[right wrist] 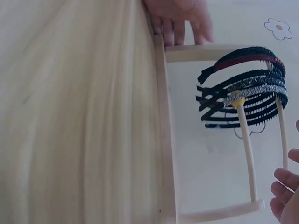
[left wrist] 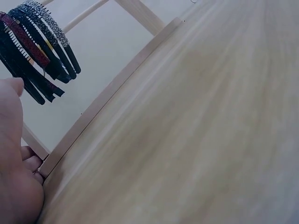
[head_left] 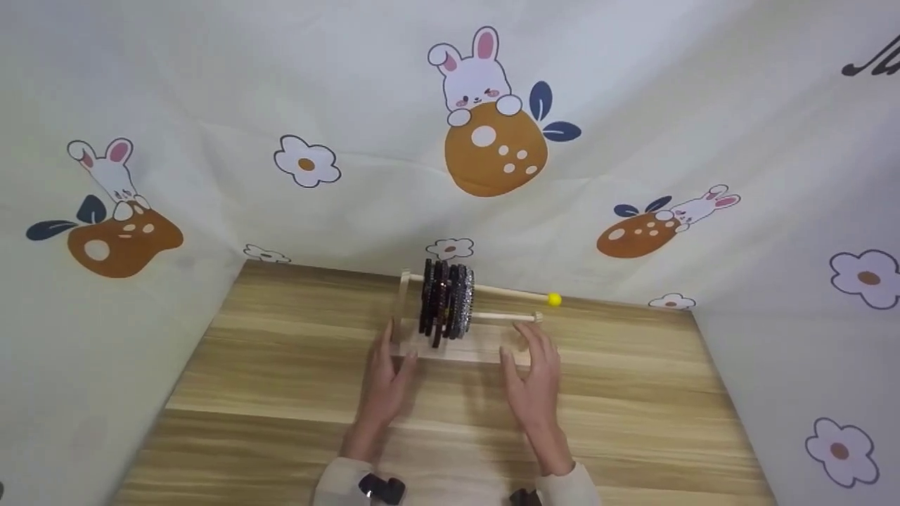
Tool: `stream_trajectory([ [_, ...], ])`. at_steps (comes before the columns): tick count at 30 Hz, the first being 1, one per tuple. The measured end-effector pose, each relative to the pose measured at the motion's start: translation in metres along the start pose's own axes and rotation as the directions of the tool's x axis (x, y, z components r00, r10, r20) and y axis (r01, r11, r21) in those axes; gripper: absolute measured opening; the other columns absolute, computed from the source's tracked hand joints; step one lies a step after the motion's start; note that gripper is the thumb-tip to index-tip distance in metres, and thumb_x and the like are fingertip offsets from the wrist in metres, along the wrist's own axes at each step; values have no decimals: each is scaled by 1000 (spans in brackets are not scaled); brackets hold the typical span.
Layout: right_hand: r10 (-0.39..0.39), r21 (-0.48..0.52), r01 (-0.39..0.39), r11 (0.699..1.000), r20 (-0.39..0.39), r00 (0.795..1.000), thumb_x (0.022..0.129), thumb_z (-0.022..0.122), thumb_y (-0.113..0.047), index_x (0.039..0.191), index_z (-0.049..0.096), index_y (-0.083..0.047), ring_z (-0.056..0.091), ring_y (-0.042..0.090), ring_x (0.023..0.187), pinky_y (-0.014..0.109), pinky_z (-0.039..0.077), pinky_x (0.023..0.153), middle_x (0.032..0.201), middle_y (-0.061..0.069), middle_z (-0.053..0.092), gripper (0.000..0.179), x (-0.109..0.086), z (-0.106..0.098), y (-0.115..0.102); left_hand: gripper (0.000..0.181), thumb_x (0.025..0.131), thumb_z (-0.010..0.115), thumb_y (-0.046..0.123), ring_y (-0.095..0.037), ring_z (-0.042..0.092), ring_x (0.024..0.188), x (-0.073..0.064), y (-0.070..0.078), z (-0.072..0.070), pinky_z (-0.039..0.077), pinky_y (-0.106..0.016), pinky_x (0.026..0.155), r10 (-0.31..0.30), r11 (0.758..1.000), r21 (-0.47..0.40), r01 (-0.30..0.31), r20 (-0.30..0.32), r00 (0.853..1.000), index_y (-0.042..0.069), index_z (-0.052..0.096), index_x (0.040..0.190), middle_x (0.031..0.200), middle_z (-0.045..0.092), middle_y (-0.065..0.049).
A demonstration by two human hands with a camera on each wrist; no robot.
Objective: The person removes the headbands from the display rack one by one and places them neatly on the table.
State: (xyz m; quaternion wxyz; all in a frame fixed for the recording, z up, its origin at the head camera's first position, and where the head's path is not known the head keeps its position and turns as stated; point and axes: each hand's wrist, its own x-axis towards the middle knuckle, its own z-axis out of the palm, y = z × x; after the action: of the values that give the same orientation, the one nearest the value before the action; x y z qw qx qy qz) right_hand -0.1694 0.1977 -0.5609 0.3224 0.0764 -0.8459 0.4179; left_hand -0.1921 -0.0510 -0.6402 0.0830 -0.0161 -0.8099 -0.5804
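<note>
Several hair headbands (head_left: 446,302), black, dark red and glittery silver, hang side by side on a light wooden rack (head_left: 402,302). They sit toward the rack's left end, as the right wrist view also shows its frame (right wrist: 164,121). A yellow ball (head_left: 554,299) caps one rod. My left hand (head_left: 389,376) is at the rack's left end, its fingertips (left wrist: 30,161) touching the frame corner in the left wrist view. My right hand (head_left: 538,383) is beside the right end, fingers loosely bent and spread, gripping nothing; whether it touches the rack I cannot tell.
The rack stands near the back edge of a wood-grain table (head_left: 281,379). Behind it hangs a pale cloth (head_left: 351,225) printed with rabbits and flowers, which also closes off both sides. Dark bands (head_left: 382,486) circle both sleeves.
</note>
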Motion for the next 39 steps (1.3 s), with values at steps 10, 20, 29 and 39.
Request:
stream_trajectory([
  [10, 102, 216, -114, 970, 66, 993, 100, 80, -2, 134, 75, -5, 68, 12, 84, 19, 53, 65, 117, 12, 79, 34, 9, 22, -18, 83, 112, 68, 28, -53, 28, 162, -1, -2, 2, 25, -79, 127, 78, 997, 18, -78, -5, 997, 7, 20, 176, 180, 23, -25],
  [20, 243, 446, -266, 854, 109, 964, 104, 75, 0, 133, 70, 8, 71, 22, 73, 20, 59, 62, 110, 20, 78, 31, 18, 44, -26, 82, 111, 69, 24, -52, 31, 161, 0, -2, 1, 27, -77, 128, 117, 992, 46, -117, -11, 993, 4, 22, 175, 179, 26, -27],
  [29, 285, 505, -313, 804, 133, 949, 101, 76, 2, 133, 69, 10, 70, 19, 74, 26, 63, 67, 105, 18, 75, 33, 32, 49, -37, 84, 110, 71, 30, -50, 34, 160, 1, 0, 2, 30, -79, 125, 89, 995, 47, -88, -17, 996, 11, 24, 176, 177, 33, -21],
  [39, 305, 501, -325, 802, 124, 944, 97, 79, 6, 130, 71, 13, 69, 9, 78, 20, 61, 68, 103, 19, 76, 35, 38, 52, -40, 84, 110, 72, 26, -47, 38, 159, 1, -2, 3, 32, -78, 125, 135, 991, 23, -134, -24, 991, 10, 24, 176, 170, 47, -18],
])
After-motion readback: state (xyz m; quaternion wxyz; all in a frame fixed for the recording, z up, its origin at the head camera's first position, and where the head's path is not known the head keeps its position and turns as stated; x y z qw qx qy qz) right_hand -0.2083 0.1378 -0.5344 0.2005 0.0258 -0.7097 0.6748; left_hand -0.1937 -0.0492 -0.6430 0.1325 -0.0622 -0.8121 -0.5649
